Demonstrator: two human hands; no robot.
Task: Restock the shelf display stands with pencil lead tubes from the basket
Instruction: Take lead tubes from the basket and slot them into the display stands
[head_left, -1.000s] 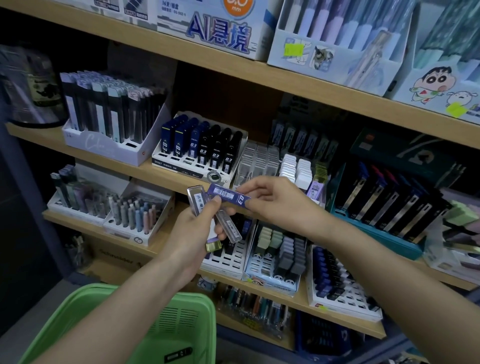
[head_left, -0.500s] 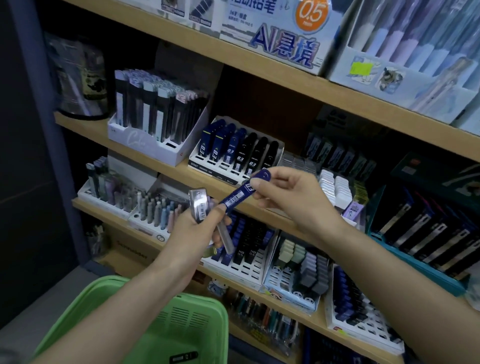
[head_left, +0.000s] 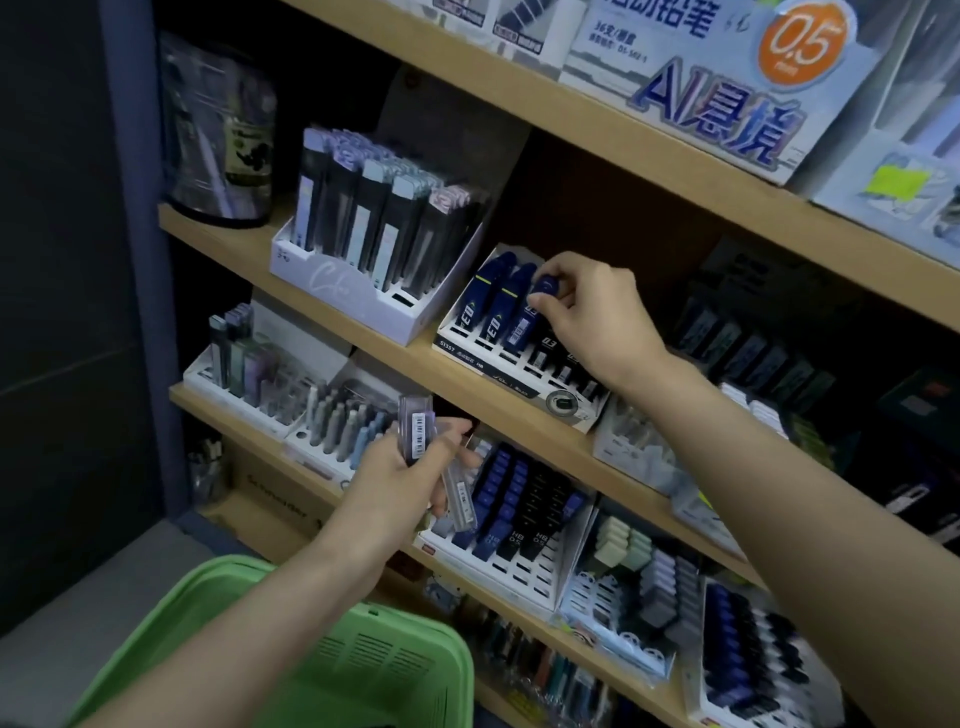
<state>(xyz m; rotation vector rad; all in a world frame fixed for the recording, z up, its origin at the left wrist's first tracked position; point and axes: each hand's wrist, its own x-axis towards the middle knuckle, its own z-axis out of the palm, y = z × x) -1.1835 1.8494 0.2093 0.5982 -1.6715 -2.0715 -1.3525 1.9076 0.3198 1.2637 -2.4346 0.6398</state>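
Right hand (head_left: 587, 312): fingers pinching the cap of a blue lead tube (head_left: 522, 325).
Blue lead tube: below those fingertips, tilted, lower end in the white display stand (head_left: 498, 366), just beside two blue tubes.
Left hand (head_left: 400, 478): fingers curled round clear lead tubes (head_left: 418, 431), barcode up.
Green basket (head_left: 363, 649): below the left fingers.

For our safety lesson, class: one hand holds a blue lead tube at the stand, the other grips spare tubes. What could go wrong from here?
1. The blue tube, pinched by its cap in the right hand, may miss its slot and tip the neighbouring tubes.
2. The left hand holds its clear tubes fanned apart; one could slip out.
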